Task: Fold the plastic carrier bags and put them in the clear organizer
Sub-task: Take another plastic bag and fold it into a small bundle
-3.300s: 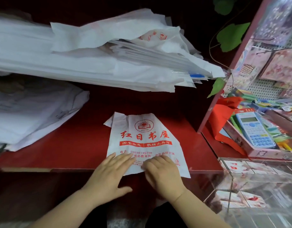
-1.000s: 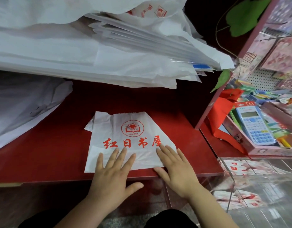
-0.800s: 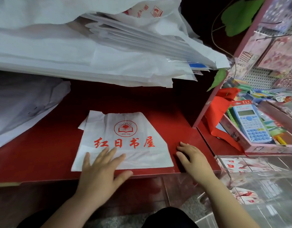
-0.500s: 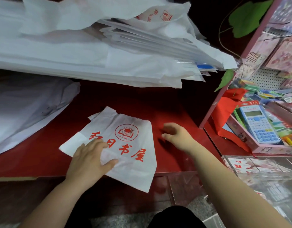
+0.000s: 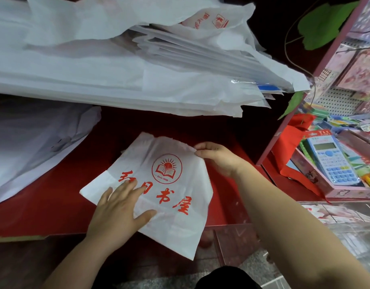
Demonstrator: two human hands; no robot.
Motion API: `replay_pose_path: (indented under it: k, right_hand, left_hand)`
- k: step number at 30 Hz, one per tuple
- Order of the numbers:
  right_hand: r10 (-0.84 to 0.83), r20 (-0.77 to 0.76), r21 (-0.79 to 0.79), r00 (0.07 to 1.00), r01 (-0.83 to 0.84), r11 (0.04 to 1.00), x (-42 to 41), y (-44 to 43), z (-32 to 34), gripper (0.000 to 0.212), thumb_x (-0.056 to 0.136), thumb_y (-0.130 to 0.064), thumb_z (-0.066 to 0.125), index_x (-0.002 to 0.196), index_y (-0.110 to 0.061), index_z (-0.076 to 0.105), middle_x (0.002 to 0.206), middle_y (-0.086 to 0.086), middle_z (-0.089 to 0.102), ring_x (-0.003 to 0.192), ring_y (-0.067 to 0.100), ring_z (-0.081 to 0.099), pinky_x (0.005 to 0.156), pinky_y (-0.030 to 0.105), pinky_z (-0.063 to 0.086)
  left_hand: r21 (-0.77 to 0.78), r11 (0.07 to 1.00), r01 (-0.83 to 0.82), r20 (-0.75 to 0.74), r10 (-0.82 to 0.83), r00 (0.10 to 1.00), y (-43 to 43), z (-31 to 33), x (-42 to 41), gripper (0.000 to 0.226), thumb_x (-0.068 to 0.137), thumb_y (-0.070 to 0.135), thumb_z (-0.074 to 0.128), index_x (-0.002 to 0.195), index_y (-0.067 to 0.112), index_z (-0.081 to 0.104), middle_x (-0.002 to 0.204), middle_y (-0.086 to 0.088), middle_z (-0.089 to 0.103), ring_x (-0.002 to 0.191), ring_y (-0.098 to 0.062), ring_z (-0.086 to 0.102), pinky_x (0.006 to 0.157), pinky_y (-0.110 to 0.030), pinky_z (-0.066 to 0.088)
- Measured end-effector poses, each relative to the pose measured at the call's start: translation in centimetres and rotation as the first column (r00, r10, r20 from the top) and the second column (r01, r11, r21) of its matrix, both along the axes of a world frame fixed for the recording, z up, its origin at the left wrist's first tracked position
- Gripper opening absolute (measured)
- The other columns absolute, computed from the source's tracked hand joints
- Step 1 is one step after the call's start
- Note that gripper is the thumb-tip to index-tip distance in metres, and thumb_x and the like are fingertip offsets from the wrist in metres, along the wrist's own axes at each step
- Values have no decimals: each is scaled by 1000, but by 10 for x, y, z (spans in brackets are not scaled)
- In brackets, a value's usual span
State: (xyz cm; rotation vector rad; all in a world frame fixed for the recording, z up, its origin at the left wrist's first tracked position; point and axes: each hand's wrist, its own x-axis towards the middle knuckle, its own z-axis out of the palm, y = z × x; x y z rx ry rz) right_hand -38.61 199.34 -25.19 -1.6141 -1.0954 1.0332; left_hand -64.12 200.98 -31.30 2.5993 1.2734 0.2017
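A white carrier bag (image 5: 169, 207) with a red logo and red characters lies folded and turned at an angle on the red shelf (image 5: 44, 197), its near corner hanging over the front edge. My left hand (image 5: 119, 209) presses flat on its left part. My right hand (image 5: 217, 158) pinches the bag's far right corner. A clear organizer (image 5: 330, 222) stands at the lower right with folded bags inside.
A thick stack of flat white bags (image 5: 138, 65) overhangs the shelf from behind. More white bags (image 5: 29, 147) lie at the left. A pink tray (image 5: 347, 188) with a blue calculator (image 5: 330, 159) and a red cloth (image 5: 292, 151) sits right.
The bag was folded shorter, then turned clockwise so a corner overhangs the edge. My right hand left the near edge and took the far right corner. My left hand stayed pressing.
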Motion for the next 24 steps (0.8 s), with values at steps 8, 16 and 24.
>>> replay_pose_path:
  k: [8, 16, 24]
  right_hand:
    - [256, 66, -249, 964, -233, 940, 13, -16, 20, 20, 76, -14, 67, 95, -12, 63, 83, 0, 67, 71, 7, 65, 64, 17, 51]
    - [-203, 926, 134, 318, 227, 965, 18, -15, 14, 32, 83, -14, 55, 115, -15, 59, 98, 5, 64, 105, 25, 50, 96, 33, 22]
    - [-323, 933, 338, 162, -76, 938, -19, -38, -25, 40, 69, -21, 40, 93, -4, 68, 109, 23, 63, 99, 38, 61, 84, 46, 49]
  left_hand:
    - [3, 1000, -5, -26, 5, 1000, -1, 0, 0, 141, 26, 85, -37, 146, 34, 17, 155, 10, 6, 142, -5, -1, 112, -29, -7]
    - [-3, 1000, -10, -41, 10, 999, -2, 0, 2, 125, 36, 85, -20, 147, 35, 9, 156, 10, -3, 142, -5, -8, 112, -29, -9]
    - [2, 998, -62, -56, 62, 997, -7, 2, 3, 112, 40, 76, -19, 145, 41, -1, 156, 7, -9, 142, -12, -13, 114, -36, -7]
